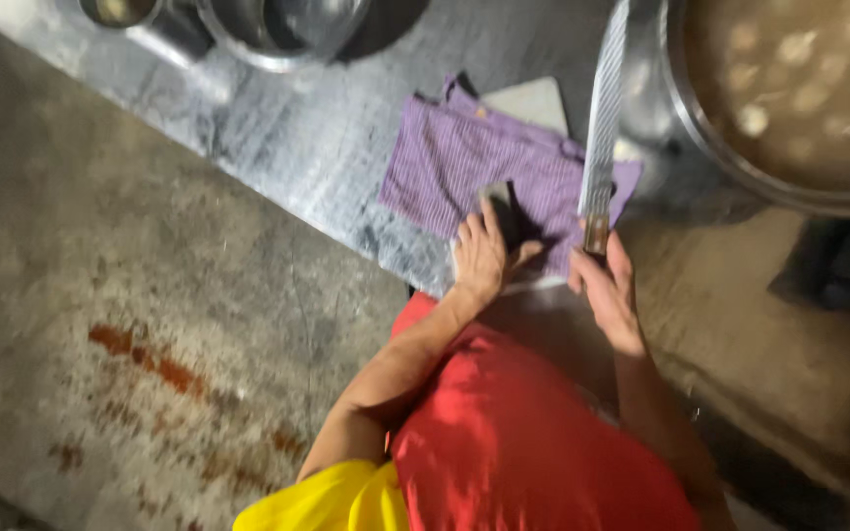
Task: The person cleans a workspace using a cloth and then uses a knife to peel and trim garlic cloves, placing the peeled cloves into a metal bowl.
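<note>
On the purple cloth [464, 162], left hand [481, 258] pinches a dark block [507, 211]; right hand [607, 285] grips a long knife [602, 118].

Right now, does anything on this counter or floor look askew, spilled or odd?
The purple cloth lies rumpled and skewed on the counter. Reddish-brown stains streak the floor. The right hand holds a long knife blade-up; the left hand presses a dark block. The picture is blurred.

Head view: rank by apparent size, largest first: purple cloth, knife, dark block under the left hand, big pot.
1. Big pot, though cut off by the frame.
2. Purple cloth.
3. Knife, long but narrow, held in the right hand.
4. Dark block, partly hidden by the left hand.
</note>
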